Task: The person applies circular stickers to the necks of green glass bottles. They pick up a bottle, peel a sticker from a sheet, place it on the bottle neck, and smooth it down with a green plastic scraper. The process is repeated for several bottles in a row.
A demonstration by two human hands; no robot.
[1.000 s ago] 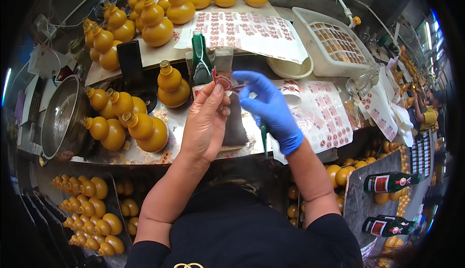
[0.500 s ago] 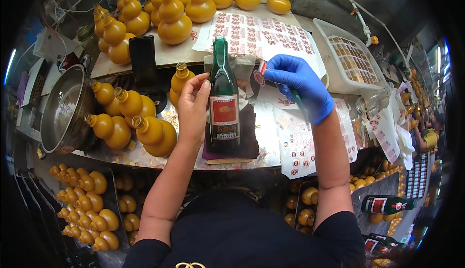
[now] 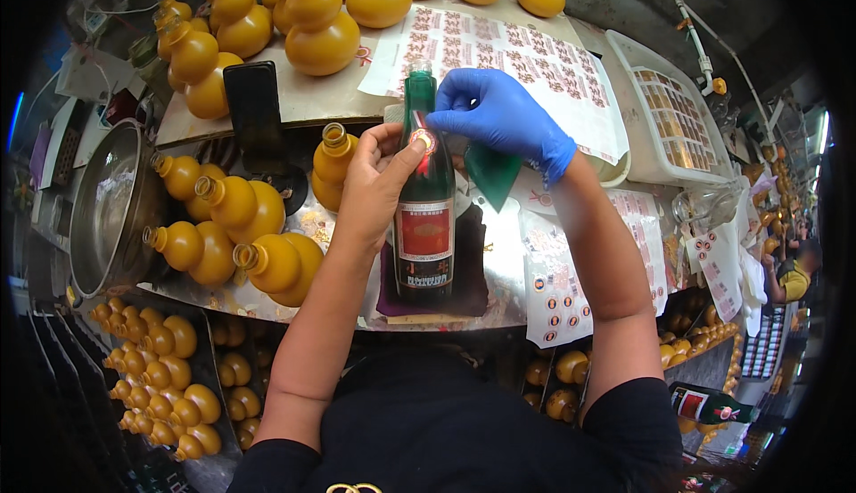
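My left hand [image 3: 374,185], bare, wraps the shoulder of the green bottle [image 3: 424,208], thumb pressing a small round sticker [image 3: 423,140] onto the glass near the neck. My right hand [image 3: 496,115], in a blue glove, is closed around the neck from the other side, fingers curled by the sticker. The bottle lies on a dark pad [image 3: 473,270] at the middle of the bench [image 3: 499,261], cap pointing away from me, red label up. The bench top is shiny and crowded: yellow gourd bottles [image 3: 234,234] lie just left of the pad, one more [image 3: 332,161] just behind my left hand. More gourds [image 3: 321,20] stand on a raised shelf behind, next to a large sheet of red stickers [image 3: 517,61]. A black phone [image 3: 256,117] leans at the shelf edge. Round-sticker sheets [image 3: 557,292] lie right of the pad, a white basket [image 3: 664,123] of labels beyond them. A metal bowl [image 3: 107,208] sits far left. Below the bench, a bin of small gourds [image 3: 160,377]. Another green bottle [image 3: 709,404] lies low on the right. A person [image 3: 789,270] sits at the far right edge.
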